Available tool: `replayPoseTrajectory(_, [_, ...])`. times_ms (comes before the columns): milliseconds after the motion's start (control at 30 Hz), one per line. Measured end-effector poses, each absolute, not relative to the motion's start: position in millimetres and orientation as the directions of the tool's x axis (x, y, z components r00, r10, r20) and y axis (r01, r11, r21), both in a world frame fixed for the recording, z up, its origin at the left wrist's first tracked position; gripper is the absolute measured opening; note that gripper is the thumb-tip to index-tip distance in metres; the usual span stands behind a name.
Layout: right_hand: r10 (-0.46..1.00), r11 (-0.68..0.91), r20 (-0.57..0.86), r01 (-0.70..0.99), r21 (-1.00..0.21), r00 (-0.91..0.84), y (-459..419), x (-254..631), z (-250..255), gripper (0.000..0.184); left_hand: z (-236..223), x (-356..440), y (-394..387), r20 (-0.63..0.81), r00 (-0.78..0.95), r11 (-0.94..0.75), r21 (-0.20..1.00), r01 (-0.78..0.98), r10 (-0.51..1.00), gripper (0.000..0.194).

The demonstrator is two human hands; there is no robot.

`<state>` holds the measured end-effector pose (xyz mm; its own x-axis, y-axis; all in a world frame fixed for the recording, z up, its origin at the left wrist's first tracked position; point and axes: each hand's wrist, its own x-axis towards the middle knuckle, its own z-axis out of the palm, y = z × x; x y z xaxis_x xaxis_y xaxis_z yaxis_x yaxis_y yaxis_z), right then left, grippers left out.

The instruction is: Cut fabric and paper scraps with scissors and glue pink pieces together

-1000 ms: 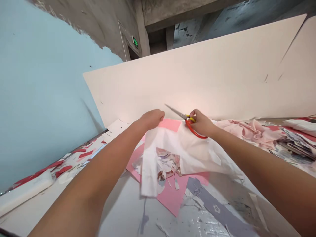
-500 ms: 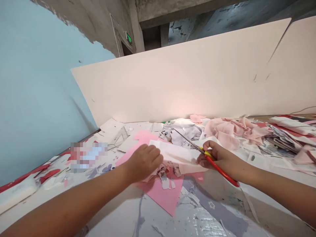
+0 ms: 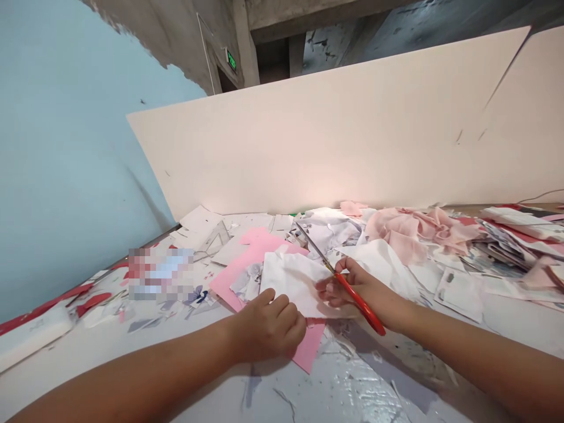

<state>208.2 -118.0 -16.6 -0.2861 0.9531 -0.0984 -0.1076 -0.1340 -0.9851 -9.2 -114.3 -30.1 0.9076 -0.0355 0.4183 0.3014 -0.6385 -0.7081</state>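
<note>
My left hand (image 3: pixel 275 329) has its fingers curled closed at the near left edge of a piece of white cloth (image 3: pixel 291 273); the exact pinch is hidden behind the knuckles. In my right hand (image 3: pixel 359 288) is a pair of scissors (image 3: pixel 361 304) with red handles, its blades together and pointing away to the upper left. The fingertips of that hand also rest against the right side of the white cloth. Beneath the cloth lies a sheet of pink paper (image 3: pixel 311 346), with grey-patterned scraps (image 3: pixel 247 282) beside the cloth's left edge.
Crumpled pink cloth (image 3: pixel 418 229) and more white cloth (image 3: pixel 379 258) lie to the right. A clear set square (image 3: pixel 215 239) is at the back left. Scraps cover much of the white tabletop (image 3: pixel 211 376). A pale board (image 3: pixel 326 141) stands along the back, a blue wall (image 3: pixel 66 147) at left.
My left hand has come nearer and slightly right. The scissors and my right hand have shifted left. The white cloth is spread lower over the pink paper, covering scraps that showed before.
</note>
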Motion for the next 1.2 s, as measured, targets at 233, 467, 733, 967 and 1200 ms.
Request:
replayPoseTrajectory(233, [0.921, -0.140, -0.066, -0.167, -0.976, -0.384, -111, 217, -26, 0.042, -26, -17, -119, 0.478, 0.877, -0.759, -0.587, 0.282, -0.044, 0.010])
replayPoseTrajectory(467, [0.933, -0.140, -0.064, -0.195, -0.971, -0.354, -108, 218, -34, 0.041, 51, -60, -116, 0.252, 0.666, -0.703, 0.389, 0.595, 0.702, 0.009])
replayPoseTrajectory(733, [0.914, -0.141, -0.077, -0.134, -0.981, -0.399, -112, 214, -34, 0.043, 44, -178, -71, 0.204, 0.187, -0.237, 0.258, 0.937, 0.961, 0.015])
replayPoseTrajectory(967, [0.916, -0.158, -0.095, -0.132, -0.979, -0.391, -114, 209, -35, 0.045, -7, -206, -83, 0.144, 0.256, -0.278, 0.170, 0.945, 0.956, 0.015])
replayPoseTrajectory(1200, [0.955, -0.128, -0.115, -0.030, -0.991, -0.272, -114, 210, -38, 0.045, 9, -168, -76, 0.221, 0.209, -0.204, -0.046, 0.978, 0.953, 0.025])
